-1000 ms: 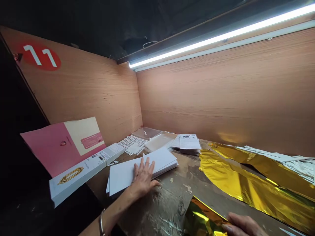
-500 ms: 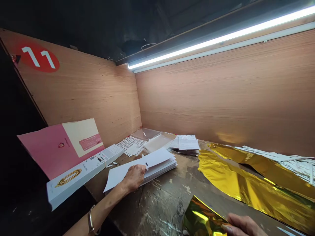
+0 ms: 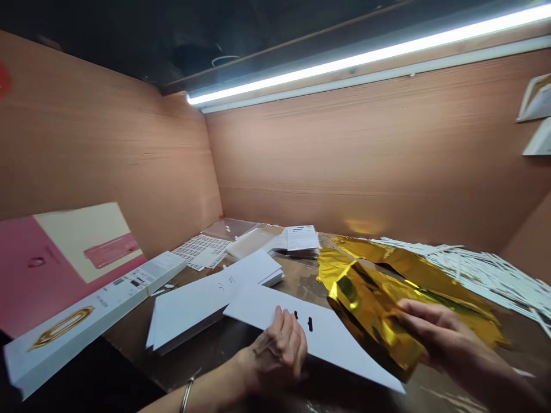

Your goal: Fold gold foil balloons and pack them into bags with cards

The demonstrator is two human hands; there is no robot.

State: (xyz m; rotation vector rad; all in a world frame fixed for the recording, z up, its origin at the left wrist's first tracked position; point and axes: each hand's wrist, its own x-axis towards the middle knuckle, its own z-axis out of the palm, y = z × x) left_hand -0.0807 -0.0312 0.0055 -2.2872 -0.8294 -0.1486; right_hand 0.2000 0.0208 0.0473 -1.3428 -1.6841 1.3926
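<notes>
My left hand [image 3: 282,344], with a bangle at the wrist, is closed on a white card [image 3: 340,347] that has dark slots near its middle. The card is lifted off the stack of white cards [image 3: 193,304] at its left and slants down to the right. In my right hand [image 3: 434,330] is a folded gold foil balloon [image 3: 370,310], pinched between thumb and fingers beside the card's right part. More gold foil [image 3: 387,246] lies flat on the table behind it.
A pile of white sticks [image 3: 469,275] lies at the back right. Printed cards [image 3: 301,238], clear plastic bags [image 3: 253,244] and a label sheet [image 3: 202,250] are at the back. On the left stand a long box [image 3: 94,321] and a pink folder [image 3: 43,269].
My left hand has drawn a card off the stack to the right and nearer. My right hand has raised the folded gold foil balloon toward it. The view has turned right.
</notes>
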